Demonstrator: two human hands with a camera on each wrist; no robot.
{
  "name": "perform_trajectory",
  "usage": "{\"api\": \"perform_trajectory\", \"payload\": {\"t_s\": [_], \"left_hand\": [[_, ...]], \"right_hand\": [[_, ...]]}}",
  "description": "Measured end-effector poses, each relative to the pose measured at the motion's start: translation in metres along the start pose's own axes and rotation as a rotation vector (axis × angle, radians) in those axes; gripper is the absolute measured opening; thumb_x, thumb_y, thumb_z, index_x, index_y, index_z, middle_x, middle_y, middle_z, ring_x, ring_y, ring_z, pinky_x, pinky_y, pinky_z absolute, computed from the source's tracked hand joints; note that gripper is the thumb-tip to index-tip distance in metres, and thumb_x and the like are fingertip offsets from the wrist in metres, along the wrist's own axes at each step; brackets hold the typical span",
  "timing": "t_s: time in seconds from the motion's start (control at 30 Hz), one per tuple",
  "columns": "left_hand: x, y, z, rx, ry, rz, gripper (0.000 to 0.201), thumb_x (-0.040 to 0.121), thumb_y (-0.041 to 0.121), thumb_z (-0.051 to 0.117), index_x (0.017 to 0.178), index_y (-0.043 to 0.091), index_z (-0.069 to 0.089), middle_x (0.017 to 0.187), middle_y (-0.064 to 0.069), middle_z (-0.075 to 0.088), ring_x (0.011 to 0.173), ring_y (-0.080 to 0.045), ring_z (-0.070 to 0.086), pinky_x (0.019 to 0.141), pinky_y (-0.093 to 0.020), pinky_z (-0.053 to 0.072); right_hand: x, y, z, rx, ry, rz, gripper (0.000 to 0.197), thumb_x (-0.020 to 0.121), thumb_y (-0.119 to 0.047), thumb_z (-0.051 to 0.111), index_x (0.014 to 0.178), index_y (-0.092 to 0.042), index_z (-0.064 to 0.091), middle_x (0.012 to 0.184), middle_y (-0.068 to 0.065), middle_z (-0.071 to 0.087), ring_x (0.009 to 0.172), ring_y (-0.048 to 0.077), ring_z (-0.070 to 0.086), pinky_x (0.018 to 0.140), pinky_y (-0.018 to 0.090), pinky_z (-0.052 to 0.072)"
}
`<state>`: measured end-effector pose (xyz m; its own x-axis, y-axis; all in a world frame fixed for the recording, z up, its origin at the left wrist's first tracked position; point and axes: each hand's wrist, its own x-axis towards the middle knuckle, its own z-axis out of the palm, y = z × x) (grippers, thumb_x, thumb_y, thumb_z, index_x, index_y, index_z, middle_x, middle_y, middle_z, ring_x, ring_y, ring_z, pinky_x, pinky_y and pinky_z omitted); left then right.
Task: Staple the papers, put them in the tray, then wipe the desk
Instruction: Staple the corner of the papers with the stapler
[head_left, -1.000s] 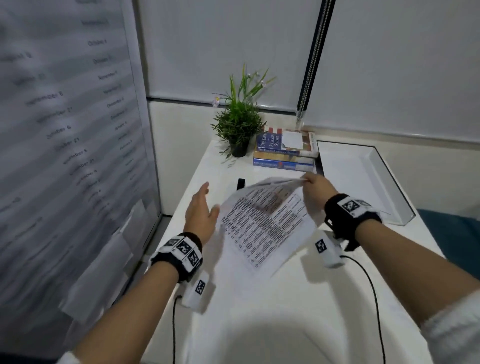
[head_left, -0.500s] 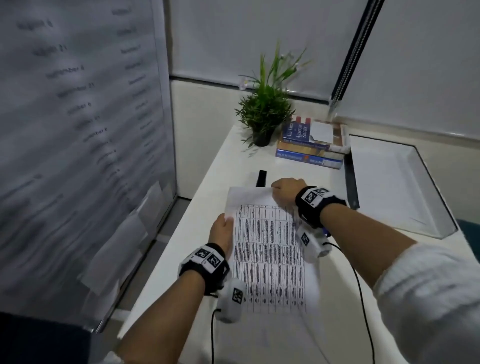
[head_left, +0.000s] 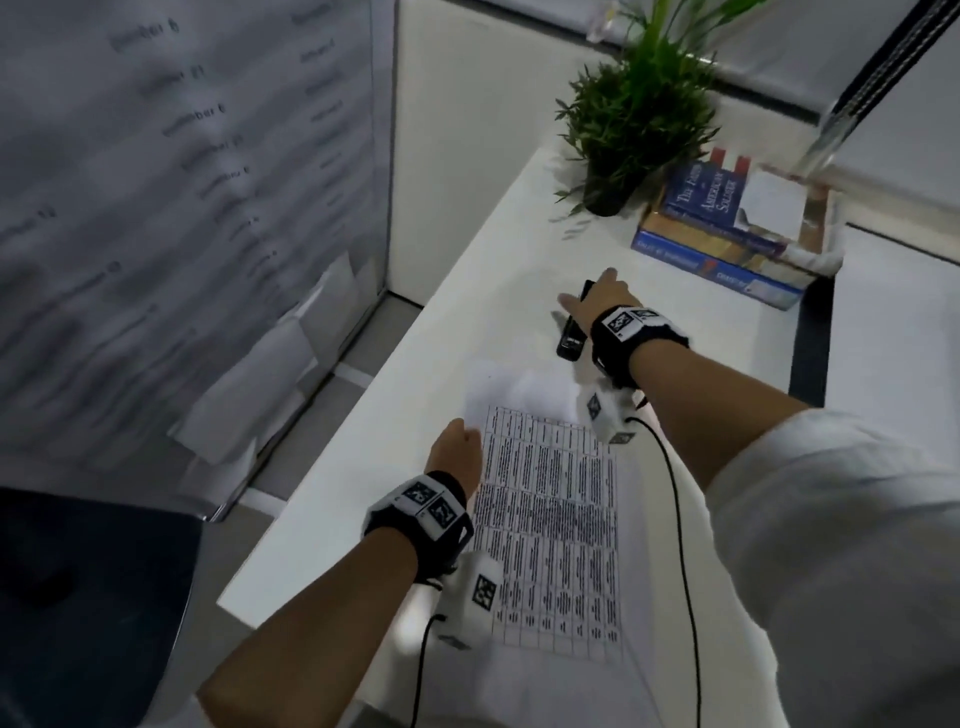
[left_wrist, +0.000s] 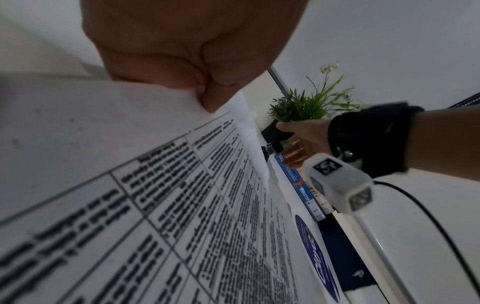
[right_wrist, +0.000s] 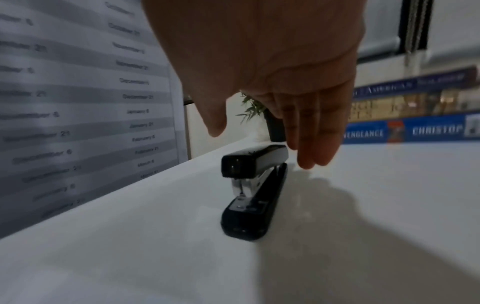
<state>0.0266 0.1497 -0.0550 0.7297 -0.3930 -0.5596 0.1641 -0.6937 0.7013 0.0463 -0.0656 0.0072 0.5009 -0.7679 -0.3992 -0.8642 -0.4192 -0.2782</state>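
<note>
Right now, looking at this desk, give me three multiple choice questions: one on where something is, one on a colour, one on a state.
1. Where does the stapler lie?
A. on the books
B. on the desk, beyond the papers
C. in the tray

2. What colour is the stapler?
A. black
B. red
C. yellow

3. What is the right hand doing?
A. gripping the papers
B. clenched in a fist
C. open over the stapler

B: it sits on the white desk past the papers.
A: its body is black.
C: its fingers are straight above the stapler.

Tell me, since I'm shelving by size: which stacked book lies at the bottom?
The bright blue-spined book, flat on the white desk; the tan and dark navy books rest above it.
</note>
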Motion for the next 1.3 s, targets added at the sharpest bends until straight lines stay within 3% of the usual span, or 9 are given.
{"api": "perform_trajectory", "payload": {"t_s": [0.1,0.2,0.3,0.43,0.67,0.9,1.03,1.13,1.3], "left_hand": [[0.0,-0.007,0.002,-0.036,0.034,0.024,0.023,0.097,0.009,0.03,0.075,0.004,0.034,0.069,-0.009,0.038,0.077,-0.021,0.034,0.068,-0.03,0.026],[-0.005,-0.01,0.002,-0.06,0.034,0.086,0.031,0.098,0.014,0.031,0.126,0.008,0.042,0.087,-0.012,0.059,0.074,-0.019,0.044,0.066,-0.028,0.034],[-0.015,-0.006,-0.001,0.029,0.042,0.166,0.058,0.098,0.017,0.03,0.147,0.038,0.009,0.057,0.004,0.039,0.051,-0.015,0.035,0.05,-0.026,0.031],[-0.037,0.012,-0.007,0.182,0.097,0.299,0.058,0.1,0.019,0.027,0.148,0.038,0.0,0.048,0.001,0.03,0.042,-0.015,0.03,0.045,-0.027,0.026],[-0.073,0.049,0.013,0.3,-0.012,0.524,0.061,0.099,0.017,0.032,0.147,0.04,0.003,0.059,-0.003,0.045,0.05,-0.014,0.04,0.06,-0.028,0.035],[-0.119,0.085,0.049,0.351,-0.132,0.811,0.056,0.1,0.022,0.029,0.145,0.045,0.007,0.069,-0.006,0.054,0.053,-0.016,0.046,0.059,-0.026,0.035],[-0.144,0.097,0.063,0.376,-0.189,0.935,0.056,0.1,0.02,0.03,0.145,0.046,0.008,0.071,-0.008,0.058,0.054,-0.016,0.048,0.059,-0.026,0.037],[-0.157,0.102,0.067,0.381,-0.211,1.0,0.059,0.099,0.018,0.031,0.143,0.049,0.006,0.072,-0.015,0.062,0.059,-0.023,0.053,0.058,-0.029,0.04],[-0.165,0.103,0.065,0.396,-0.213,1.02,0.06,0.099,0.018,0.031,0.143,0.047,0.004,0.072,-0.014,0.061,0.063,-0.026,0.057,0.061,-0.031,0.044]], "right_hand": [[0.011,0.0,0.01,0.066,-0.085,0.092,0.075,0.085,-0.036,0.058,0.143,0.003,0.03,0.13,0.021,0.051,0.113,0.035,0.054,0.09,0.037,0.046],[0.013,0.011,0.016,0.232,-0.136,0.083,0.033,0.087,-0.023,0.053,0.109,0.0,0.06,0.097,0.019,0.062,0.079,0.029,0.055,0.065,0.03,0.039],[-0.001,0.021,0.009,0.523,-0.075,0.107,0.028,0.088,-0.029,0.049,0.098,-0.006,0.06,0.084,0.017,0.066,0.06,0.024,0.055,0.05,0.023,0.039],[-0.029,0.037,-0.01,0.898,0.081,0.046,0.014,0.079,-0.02,0.055,0.079,-0.006,0.052,0.064,0.008,0.047,0.057,0.022,0.047,0.056,0.02,0.044],[-0.12,0.09,-0.05,1.076,0.311,-0.123,0.043,0.087,-0.004,0.054,0.128,0.001,0.044,0.104,0.014,0.056,0.079,0.021,0.055,0.064,0.024,0.047],[-0.183,0.148,-0.081,1.176,0.689,-0.098,0.029,0.085,-0.013,0.061,0.1,-0.014,0.036,0.071,-0.002,0.047,0.057,0.014,0.046,0.05,0.024,0.042],[-0.207,0.159,-0.085,1.112,0.715,-0.1,0.026,0.086,-0.028,0.061,0.101,-0.018,0.043,0.077,-0.006,0.056,0.066,0.008,0.056,0.052,0.004,0.047],[-0.217,0.158,-0.085,1.106,0.678,-0.122,0.032,0.086,-0.039,0.058,0.107,-0.016,0.052,0.1,0.011,0.069,0.091,0.024,0.066,0.08,0.026,0.053],[-0.218,0.157,-0.093,1.06,0.641,-0.121,0.034,0.09,-0.042,0.05,0.103,-0.012,0.059,0.097,0.007,0.064,0.089,0.021,0.06,0.075,0.027,0.045]]}}
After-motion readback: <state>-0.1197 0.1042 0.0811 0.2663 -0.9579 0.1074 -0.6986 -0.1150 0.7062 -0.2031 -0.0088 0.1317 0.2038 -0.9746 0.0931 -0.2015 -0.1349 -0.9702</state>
